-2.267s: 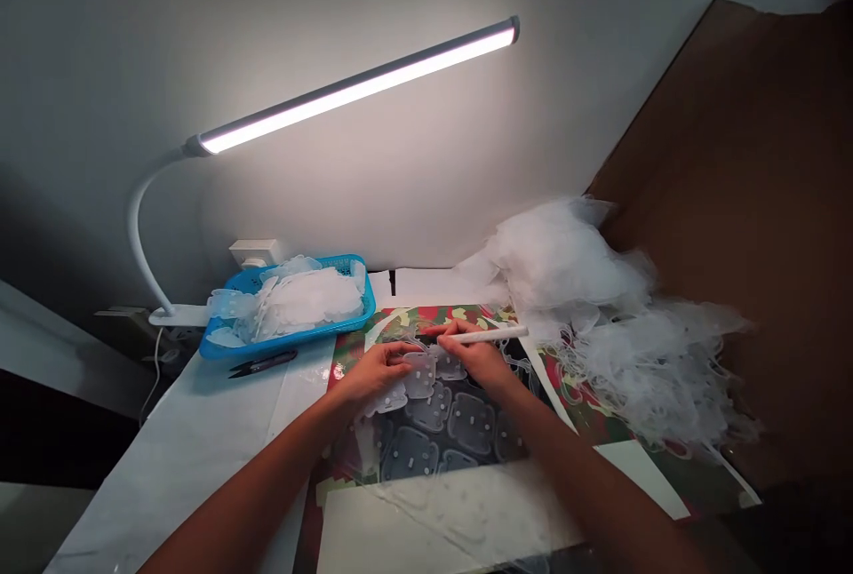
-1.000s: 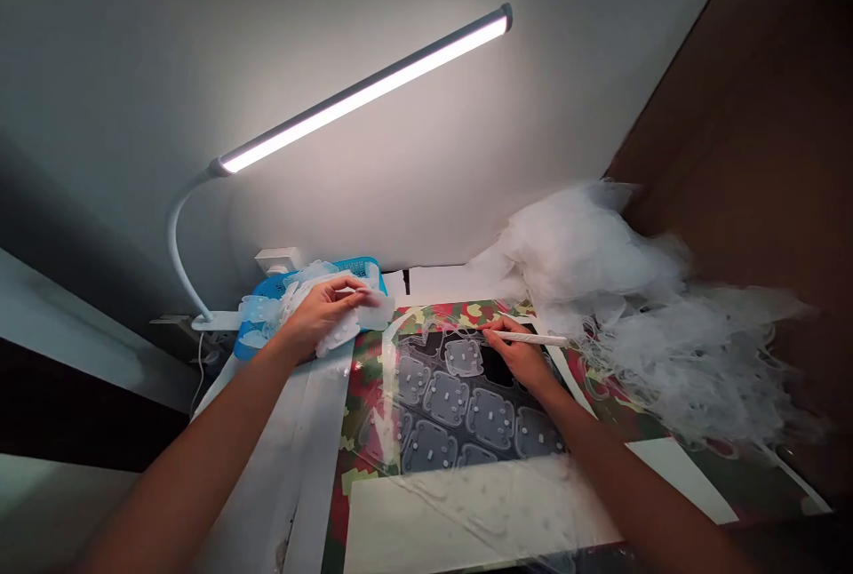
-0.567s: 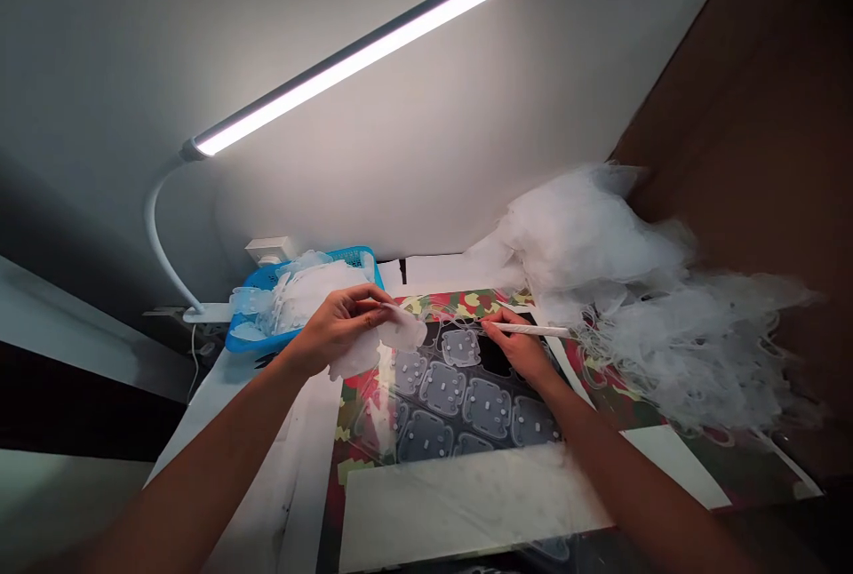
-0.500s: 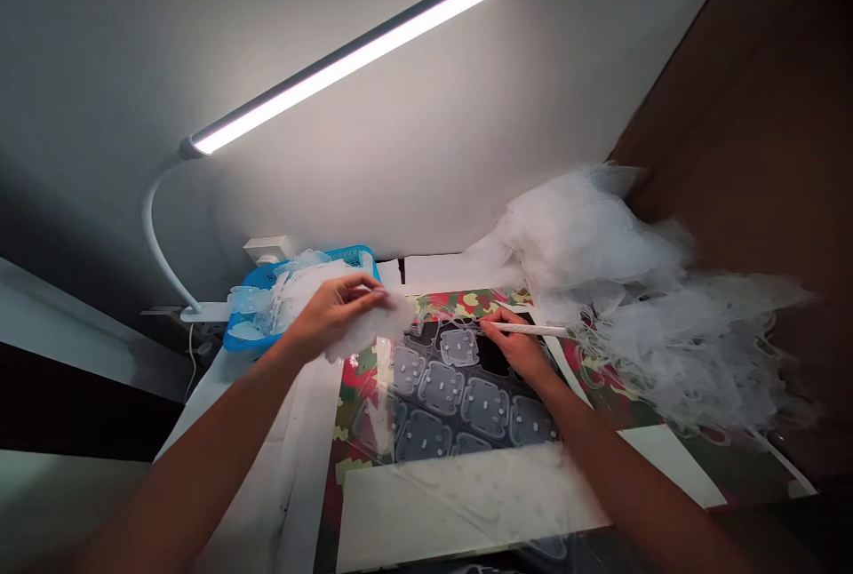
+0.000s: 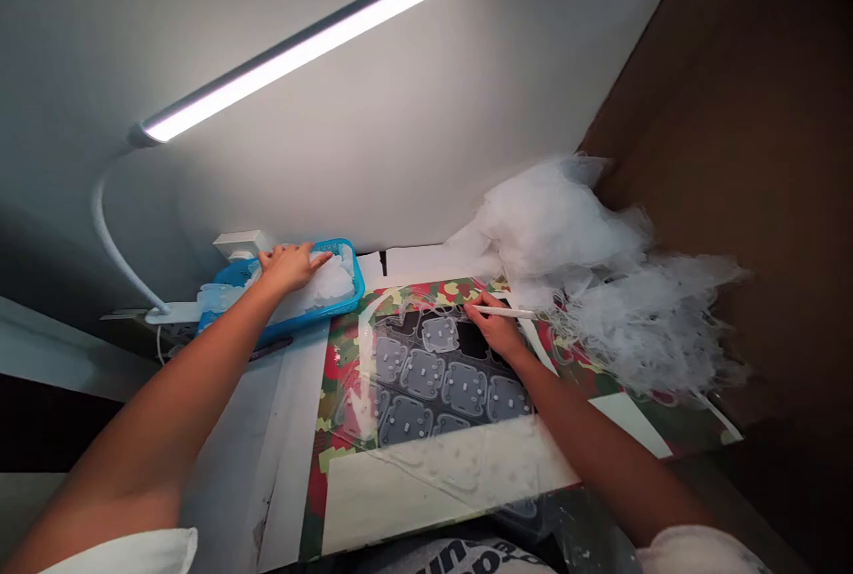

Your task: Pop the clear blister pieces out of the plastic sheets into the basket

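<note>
Basket (image 5: 320,314) at the sheet's 10 o'clock, long axis 8 to 2, heaped with white pieces (image 5: 333,283). Left hand (image 5: 288,270) over the heap, fingers splayed wide; palm side hidden, cannot tell what lies under it. Half a second ago it pinched a stack above the sheet's 10 o'clock corner; now moved to the basket, that stack no longer between its fingers.

Sheet (image 5: 440,406) in the middle, plate rows sloping toward 4 o'clock. Right hand (image 5: 493,322) at its 1 o'clock edge, much as before, fingers pinched round a stick (image 5: 505,312): long axis nearly level, free end toward 3. Scraps (image 5: 640,325) piled at 2 to 3.
</note>
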`<action>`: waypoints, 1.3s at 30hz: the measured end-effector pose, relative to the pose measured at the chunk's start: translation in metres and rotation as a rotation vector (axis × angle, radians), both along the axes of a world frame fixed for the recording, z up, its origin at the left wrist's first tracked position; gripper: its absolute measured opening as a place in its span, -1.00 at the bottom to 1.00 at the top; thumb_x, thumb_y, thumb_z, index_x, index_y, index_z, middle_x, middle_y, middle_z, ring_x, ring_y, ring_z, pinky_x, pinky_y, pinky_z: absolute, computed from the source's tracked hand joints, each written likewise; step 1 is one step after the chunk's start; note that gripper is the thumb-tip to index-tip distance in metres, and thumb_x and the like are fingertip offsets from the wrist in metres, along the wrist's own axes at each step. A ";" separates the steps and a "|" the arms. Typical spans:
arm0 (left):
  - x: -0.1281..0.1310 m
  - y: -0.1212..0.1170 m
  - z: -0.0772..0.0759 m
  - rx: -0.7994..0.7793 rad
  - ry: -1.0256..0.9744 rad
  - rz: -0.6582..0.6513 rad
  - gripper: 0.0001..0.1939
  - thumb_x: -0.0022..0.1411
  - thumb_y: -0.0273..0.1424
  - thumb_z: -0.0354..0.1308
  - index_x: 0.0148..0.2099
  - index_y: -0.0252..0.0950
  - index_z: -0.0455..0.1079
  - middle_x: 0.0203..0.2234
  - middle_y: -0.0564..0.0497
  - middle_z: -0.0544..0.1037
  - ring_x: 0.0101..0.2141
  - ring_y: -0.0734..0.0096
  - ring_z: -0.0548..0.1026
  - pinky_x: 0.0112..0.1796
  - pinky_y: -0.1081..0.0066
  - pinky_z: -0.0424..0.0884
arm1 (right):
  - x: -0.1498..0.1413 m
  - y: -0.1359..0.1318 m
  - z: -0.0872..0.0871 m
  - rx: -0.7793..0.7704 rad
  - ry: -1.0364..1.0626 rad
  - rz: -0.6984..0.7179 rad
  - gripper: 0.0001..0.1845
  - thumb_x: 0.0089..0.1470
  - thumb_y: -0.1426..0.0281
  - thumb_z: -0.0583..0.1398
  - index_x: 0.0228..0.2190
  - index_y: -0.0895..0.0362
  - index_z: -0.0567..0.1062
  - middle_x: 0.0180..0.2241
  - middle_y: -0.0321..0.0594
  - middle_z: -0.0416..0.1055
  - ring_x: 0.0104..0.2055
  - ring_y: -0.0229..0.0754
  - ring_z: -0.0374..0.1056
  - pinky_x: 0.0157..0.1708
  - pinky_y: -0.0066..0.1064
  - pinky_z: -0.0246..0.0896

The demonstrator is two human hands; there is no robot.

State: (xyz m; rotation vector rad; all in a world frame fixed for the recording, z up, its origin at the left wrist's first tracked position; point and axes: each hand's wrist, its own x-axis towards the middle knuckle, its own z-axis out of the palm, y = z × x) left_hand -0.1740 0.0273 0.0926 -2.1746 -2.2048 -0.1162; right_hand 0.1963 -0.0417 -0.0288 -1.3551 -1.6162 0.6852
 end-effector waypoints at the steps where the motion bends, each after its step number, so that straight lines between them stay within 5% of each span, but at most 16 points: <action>1: 0.005 -0.006 -0.003 0.074 -0.006 -0.010 -0.41 0.41 -0.06 -0.20 0.18 -0.44 0.27 -0.03 -0.31 0.47 0.11 -0.18 0.26 0.04 -0.12 0.12 | 0.000 0.004 -0.002 0.008 -0.043 -0.014 -0.72 0.13 0.18 0.11 -0.52 0.08 0.31 -0.53 -0.34 0.32 -0.44 -0.20 0.24 -0.39 -0.41 0.10; 4: 0.035 -0.029 -0.022 0.300 -0.081 -0.214 -0.53 0.43 -0.12 -0.22 0.16 -0.24 0.30 -0.01 -0.16 0.46 0.07 0.04 0.32 0.09 0.06 0.13 | 0.001 0.016 -0.004 0.088 -0.294 -0.069 -0.76 0.21 0.25 0.04 -0.46 0.08 0.33 -0.47 -0.30 0.38 -0.41 -0.19 0.29 -0.37 -0.41 0.11; 7: 0.077 -0.054 -0.057 0.249 -0.087 -0.500 -0.63 0.39 -0.17 -0.05 0.08 -0.23 0.36 -0.06 -0.13 0.48 -0.04 0.14 0.40 0.02 0.18 0.25 | 0.000 0.027 -0.001 0.198 -0.717 -0.094 -0.76 0.30 0.31 -0.04 -0.32 0.12 0.36 -0.31 -0.14 0.45 -0.25 -0.11 0.34 -0.31 -0.39 0.12; 10: 0.107 -0.073 -0.090 0.243 0.029 -0.556 -0.67 0.35 -0.15 0.03 -0.04 -0.28 0.39 -0.12 -0.18 0.47 -0.04 0.07 0.39 0.03 0.10 0.22 | -0.005 0.037 0.002 0.210 -0.997 -0.091 -0.75 0.34 0.33 -0.07 -0.20 0.16 0.35 -0.24 -0.02 0.46 -0.14 -0.04 0.34 -0.34 -0.38 0.10; 13: 0.115 -0.078 -0.106 0.167 0.072 -0.591 -0.67 0.37 -0.12 -0.02 -0.11 -0.27 0.37 -0.18 -0.14 0.48 -0.10 0.14 0.43 -0.06 0.21 0.30 | -0.010 0.048 0.002 0.219 -1.046 -0.047 -0.74 0.35 0.32 -0.08 -0.15 0.15 0.35 -0.25 -0.02 0.47 -0.14 -0.03 0.36 -0.40 -0.40 0.06; 18: 0.109 -0.057 -0.100 0.008 0.125 -0.610 -0.77 0.40 -0.21 -0.04 -0.13 -0.22 0.36 -0.38 -0.02 0.52 -0.42 0.30 0.49 -0.43 0.42 0.30 | -0.010 0.070 0.008 0.235 -1.080 0.027 -0.65 0.37 0.30 -0.15 -0.14 0.15 0.37 -0.33 -0.08 0.48 -0.32 -0.09 0.40 -0.42 -0.41 0.02; 25: 0.125 -0.026 -0.063 0.146 0.167 -0.568 -0.71 0.30 -0.64 -0.13 -0.11 -0.37 0.39 -0.21 -0.29 0.49 -0.14 0.06 0.47 -0.15 0.14 0.36 | -0.010 0.109 0.047 0.315 -1.026 0.048 -0.69 0.34 0.35 -0.10 -0.15 0.22 0.37 -0.22 0.03 0.47 -0.17 -0.06 0.38 -0.15 -0.32 0.06; 27: 0.142 -0.042 -0.064 0.186 0.155 -0.591 -0.69 0.31 -0.63 -0.13 -0.05 -0.38 0.39 -0.09 -0.32 0.45 -0.02 0.01 0.41 -0.04 0.07 0.32 | -0.008 0.101 0.054 0.360 -0.962 0.083 -0.76 0.32 0.35 -0.04 -0.20 0.18 0.38 -0.19 -0.03 0.46 -0.10 -0.08 0.34 -0.05 -0.30 0.03; 30: 0.171 -0.087 -0.088 0.186 -0.008 -0.761 -0.70 0.36 -0.49 -0.04 0.07 -0.27 0.38 0.07 -0.24 0.38 0.06 0.09 0.38 0.05 0.10 0.31 | 0.005 0.063 0.057 0.352 -0.622 0.175 -0.80 0.29 0.32 0.01 -0.29 0.13 0.38 -0.23 -0.14 0.44 -0.16 -0.15 0.34 -0.09 -0.34 0.11; 34: 0.188 -0.142 -0.125 0.076 -0.239 -0.939 -0.43 0.30 -0.07 0.07 0.30 -0.07 0.19 0.34 -0.17 0.07 0.29 -0.10 0.09 0.17 -0.06 0.16 | 0.037 -0.009 0.047 0.109 -0.214 0.311 -0.80 0.20 0.29 0.12 -0.44 0.09 0.38 -0.25 -0.22 0.46 -0.21 -0.17 0.38 -0.18 -0.36 0.21; 39: 0.168 -0.148 -0.120 -0.056 -0.239 -1.014 -0.40 0.34 0.00 -0.05 0.37 0.09 0.02 0.40 -0.06 -0.14 0.34 -0.08 -0.08 0.22 -0.07 0.04 | 0.065 -0.070 0.029 -0.084 -0.153 0.375 -0.82 0.16 0.35 0.18 -0.48 0.10 0.39 -0.16 -0.19 0.46 -0.12 -0.15 0.39 -0.12 -0.32 0.23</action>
